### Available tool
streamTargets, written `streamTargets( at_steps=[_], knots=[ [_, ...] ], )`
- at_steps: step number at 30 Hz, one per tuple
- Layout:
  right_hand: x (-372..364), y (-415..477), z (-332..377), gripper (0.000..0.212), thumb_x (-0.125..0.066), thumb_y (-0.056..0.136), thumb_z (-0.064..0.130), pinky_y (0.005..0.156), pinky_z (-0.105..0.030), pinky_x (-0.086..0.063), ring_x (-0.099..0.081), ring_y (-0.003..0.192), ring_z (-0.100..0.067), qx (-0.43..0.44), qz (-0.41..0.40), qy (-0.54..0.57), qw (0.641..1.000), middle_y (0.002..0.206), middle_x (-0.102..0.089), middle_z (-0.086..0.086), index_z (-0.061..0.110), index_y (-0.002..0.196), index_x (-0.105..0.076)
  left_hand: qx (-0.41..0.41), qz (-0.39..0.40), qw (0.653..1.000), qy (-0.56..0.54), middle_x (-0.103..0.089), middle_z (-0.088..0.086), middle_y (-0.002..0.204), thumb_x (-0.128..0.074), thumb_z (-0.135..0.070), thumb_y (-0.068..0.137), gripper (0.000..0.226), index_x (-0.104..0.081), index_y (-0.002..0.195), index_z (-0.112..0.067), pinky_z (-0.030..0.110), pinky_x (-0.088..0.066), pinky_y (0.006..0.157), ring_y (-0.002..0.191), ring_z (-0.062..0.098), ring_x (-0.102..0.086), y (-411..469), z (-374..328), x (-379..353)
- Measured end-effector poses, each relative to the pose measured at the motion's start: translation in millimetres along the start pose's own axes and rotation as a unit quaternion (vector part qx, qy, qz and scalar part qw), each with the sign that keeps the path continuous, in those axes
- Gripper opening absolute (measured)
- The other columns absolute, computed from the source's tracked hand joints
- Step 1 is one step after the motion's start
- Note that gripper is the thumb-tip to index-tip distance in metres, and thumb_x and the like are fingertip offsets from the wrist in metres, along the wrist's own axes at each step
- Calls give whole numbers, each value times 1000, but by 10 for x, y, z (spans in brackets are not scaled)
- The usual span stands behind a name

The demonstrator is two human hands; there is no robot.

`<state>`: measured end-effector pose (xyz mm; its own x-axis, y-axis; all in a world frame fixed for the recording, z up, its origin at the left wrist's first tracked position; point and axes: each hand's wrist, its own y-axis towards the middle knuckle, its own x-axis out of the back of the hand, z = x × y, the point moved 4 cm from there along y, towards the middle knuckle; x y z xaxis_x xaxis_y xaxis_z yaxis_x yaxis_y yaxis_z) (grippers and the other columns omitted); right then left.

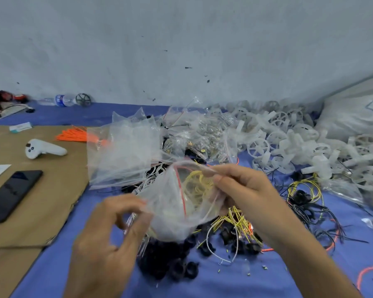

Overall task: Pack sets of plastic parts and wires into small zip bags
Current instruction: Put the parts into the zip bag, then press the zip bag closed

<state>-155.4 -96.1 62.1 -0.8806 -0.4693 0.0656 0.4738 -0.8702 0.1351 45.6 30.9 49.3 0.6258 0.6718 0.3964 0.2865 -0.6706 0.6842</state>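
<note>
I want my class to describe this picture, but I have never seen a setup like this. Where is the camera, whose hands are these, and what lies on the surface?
There is no machine here: a person works with bare hands, and the one picture comes from a wide-angle camera worn on their head, looking forward and down. That is why the arms enter from the bottom. The left hand and right hand both pinch a small zip bag with a red seal line; yellow wires show inside it. Below it, on a blue cloth, lie black plastic parts and loose wires. Further back are a stack of empty bags and a heap of white wheel-shaped parts. On the cardboard at the left lie a phone and a white controller.
</note>
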Motion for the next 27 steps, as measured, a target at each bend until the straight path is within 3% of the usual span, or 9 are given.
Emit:
streamTargets(
  at_steps=[4, 6, 9, 15, 17, 19, 21, 23, 27],
  knots=[
    [198, -90, 308, 20, -63, 82, 16, 41, -23, -41, -48, 46, -17, 18, -34, 68, 997, 62, -62, -13, 17, 97, -77, 111, -21, 980, -165, -68, -14, 83, -70, -50, 81, 18, -67, 96, -40, 5, -46, 71, 72, -3, -60, 248, -41, 44],
    [279, -181, 361, 22, -64, 77, 18, 39, -19, -34, -40, 40, -17, 12, -47, 41, 998, 59, -56, -18, 19, 95, -77, 117, 4, 976, -181, -71, -15, 87, -70, -54, 80, 22, -71, 99, -43, 6, -48, 71, 75, -5, -63, 268, -98, -42],
    [394, -340, 324, 15, -66, 82, 8, 39, -11, -26, -30, 32, -15, -18, -52, -4, 999, 40, -45, -7, 17, 88, -77, 128, 28, 968, -213, -75, -8, 87, -67, -72, 73, 37, -74, 94, -43, 14, -52, 70, 73, 5, -65, 146, -113, -196],
    [536, -545, 188, 28, -56, 91, 5, 39, -18, -26, -33, 39, -13, -105, -17, -94, 990, 43, -40, -5, 24, 85, -75, 170, 30, 961, -214, -71, 5, 72, -70, -76, 67, 50, -76, 94, -35, 16, -50, 60, 62, 14, -62, -102, -3, -388],
    [532, -547, 291, 14, -60, 91, 27, 45, -15, -32, -37, 46, -9, -28, -28, -161, 986, 52, -41, -1, 31, 96, -73, 165, 28, 965, -202, -71, 5, 72, -70, -73, 70, 43, -75, 92, -36, 15, -50, 59, 60, 18, -66, -114, -33, -407],
    [486, -548, 425, 23, -60, 91, 49, 59, -14, -38, -51, 63, -4, 70, -35, -314, 946, 68, -51, 10, 40, 111, -68, 153, 29, 969, -192, -71, 5, 71, -70, -66, 74, 32, -74, 89, -39, 12, -51, 57, 59, 22, -66, -105, -88, -426],
    [300, -522, 547, 30, -55, 91, 56, 84, -15, -40, -55, 101, -7, 146, 0, -414, 899, 97, -57, 20, 46, 119, -62, 140, 34, 973, -181, -69, 4, 71, -68, -61, 75, 23, -73, 87, -41, 10, -48, 54, 58, 19, -61, -78, -161, -437],
    [64, -477, 582, 34, -55, 90, 56, 100, -22, -37, -49, 120, -11, 189, 60, -445, 873, 117, -55, 23, 42, 120, -63, 117, 49, 979, -160, -66, 0, 70, -66, -60, 77, 21, -71, 87, -42, 13, -43, 50, 56, 12, -55, -59, -238, -449],
    [-172, -392, 554, 18, -56, 90, 47, 90, -34, -44, -54, 102, -8, 213, 106, -493, 837, 98, -62, 19, 34, 94, -66, 85, 71, 985, -136, -61, -6, 68, -62, -50, 82, 15, -69, 89, -39, 24, -41, 51, 54, 13, -50, -51, -341, -436]
  ],
)
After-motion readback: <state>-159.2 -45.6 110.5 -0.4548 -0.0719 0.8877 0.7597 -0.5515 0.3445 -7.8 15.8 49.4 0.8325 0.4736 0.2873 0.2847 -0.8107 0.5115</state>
